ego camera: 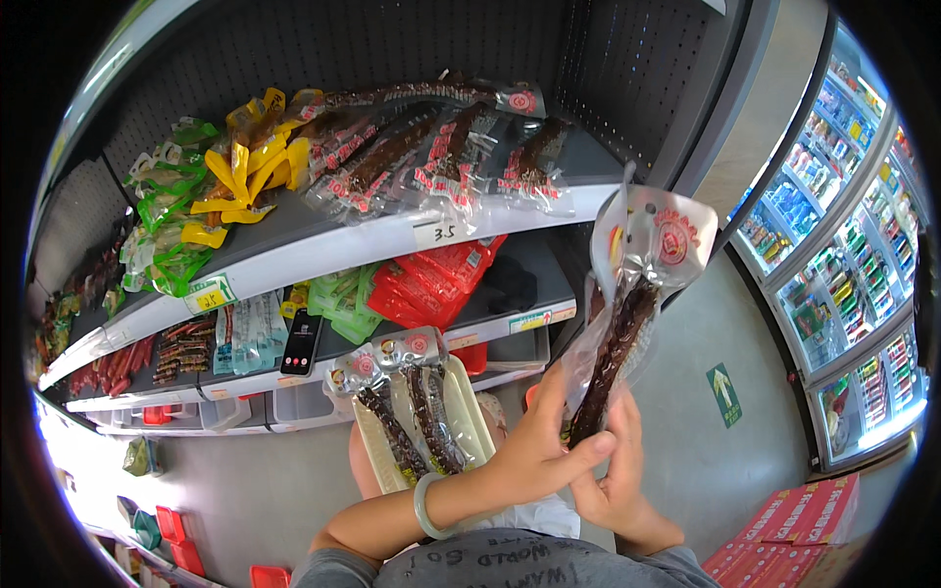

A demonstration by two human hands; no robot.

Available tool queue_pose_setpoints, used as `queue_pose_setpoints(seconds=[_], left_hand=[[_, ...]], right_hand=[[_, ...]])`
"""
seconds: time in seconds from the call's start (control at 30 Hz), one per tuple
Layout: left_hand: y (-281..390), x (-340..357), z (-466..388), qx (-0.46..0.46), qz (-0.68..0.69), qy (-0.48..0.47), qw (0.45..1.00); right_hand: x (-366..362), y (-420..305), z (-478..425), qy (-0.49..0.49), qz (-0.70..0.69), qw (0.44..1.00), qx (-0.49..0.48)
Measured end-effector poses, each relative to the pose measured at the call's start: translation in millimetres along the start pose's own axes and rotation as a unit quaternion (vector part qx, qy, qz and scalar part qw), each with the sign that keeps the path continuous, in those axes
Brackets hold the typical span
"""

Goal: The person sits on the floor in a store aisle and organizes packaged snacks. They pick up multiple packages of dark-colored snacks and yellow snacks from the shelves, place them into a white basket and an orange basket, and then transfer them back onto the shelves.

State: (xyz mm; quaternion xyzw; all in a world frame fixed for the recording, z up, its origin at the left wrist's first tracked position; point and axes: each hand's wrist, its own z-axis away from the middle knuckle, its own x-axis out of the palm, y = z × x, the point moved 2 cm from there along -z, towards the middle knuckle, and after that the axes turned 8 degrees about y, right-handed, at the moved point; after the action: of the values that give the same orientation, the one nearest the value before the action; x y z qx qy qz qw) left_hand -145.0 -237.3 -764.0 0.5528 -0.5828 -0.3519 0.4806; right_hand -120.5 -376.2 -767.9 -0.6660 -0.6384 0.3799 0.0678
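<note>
In front of me, to the right, my left hand [533,459] and my right hand [614,478] together grip clear plastic packages of dark dried meat [623,338]. At least two seem stacked, their silvery printed tops pointing up and away from me. A pale bangle [428,507] circles my left wrist. Below my left forearm, a cream plastic tray [481,411] rests at my lap and holds similar packages [434,411]. More dark meat packages [456,151] lie on the upper shelf [581,165].
Yellow packs [253,173] and green packs [173,213] fill the upper shelf's left. Red packs [437,283] and a lit phone [300,342] sit one shelf down. Glass-door coolers [845,279] line the right, with red boxes [794,522] on the floor.
</note>
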Motion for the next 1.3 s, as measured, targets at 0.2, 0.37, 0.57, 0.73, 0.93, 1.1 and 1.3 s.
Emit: queue_pose_setpoints(seconds=[0.2,0.37,0.57,0.73,0.93,1.1,1.3], left_hand=[[-57.2,-17.1,39.2,-0.159,0.117,0.033,0.98],[-88.2,-23.1,61.2,-0.238,0.162,0.093,0.953],[-93.1,-49.2,74.6,-0.305,0.148,0.097,0.936],[-96.9,-70.7,81.3,-0.293,0.114,0.185,0.931],[-85.1,-95.7,89.9,-0.187,0.181,0.259,0.93],[-61.8,-138.2,123.5,-0.092,0.108,0.348,0.927],[-38.7,-156.0,156.5,-0.068,0.097,0.432,0.894]], right_hand=[[-2.2,25.0,42.1,-0.033,-0.047,0.989,0.135],[26.2,43.0,51.6,0.045,-0.06,0.934,0.349],[44.6,74.4,64.4,-0.048,-0.297,0.82,0.487],[55.4,77.3,59.7,0.019,-0.325,0.826,0.461],[60.7,79.9,54.8,0.046,-0.322,0.813,0.482],[68.8,82.9,51.1,0.056,-0.33,0.819,0.465],[92.6,82.5,53.9,-0.007,-0.336,0.815,0.472]])
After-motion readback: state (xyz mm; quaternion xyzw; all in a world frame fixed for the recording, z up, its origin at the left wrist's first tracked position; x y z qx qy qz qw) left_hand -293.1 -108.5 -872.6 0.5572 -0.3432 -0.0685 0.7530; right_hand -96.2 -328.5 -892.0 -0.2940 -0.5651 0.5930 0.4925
